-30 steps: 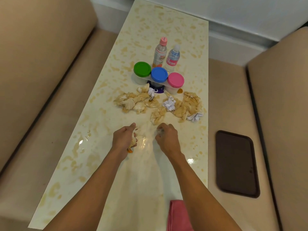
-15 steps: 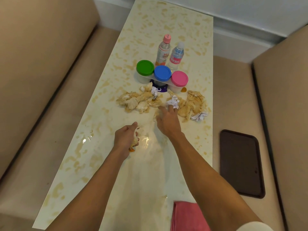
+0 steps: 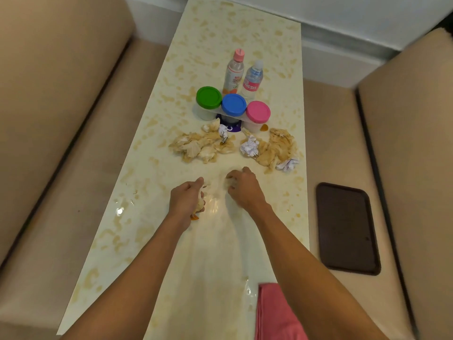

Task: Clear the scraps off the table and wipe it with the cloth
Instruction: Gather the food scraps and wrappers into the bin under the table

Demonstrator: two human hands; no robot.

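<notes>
Left grip (image 3: pixel 187 200) clenched round scrap wad (image 3: pixel 200 203), mid bench (image 3: pixel 147 217). Right grip (image 3: pixel 244 190) just right of it, curled on pale scrap (image 3: pixel 231 185). Scrap piles (image 3: pixel 201 148) farther off, near side of jars (image 3: pixel 233 104). Pink cloth (image 3: pixel 277 312) at near edge, right.

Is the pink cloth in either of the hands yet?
No, the pink cloth lies at the near edge of the table, while the left hand and right hand, farther up, grip scraps.
</notes>
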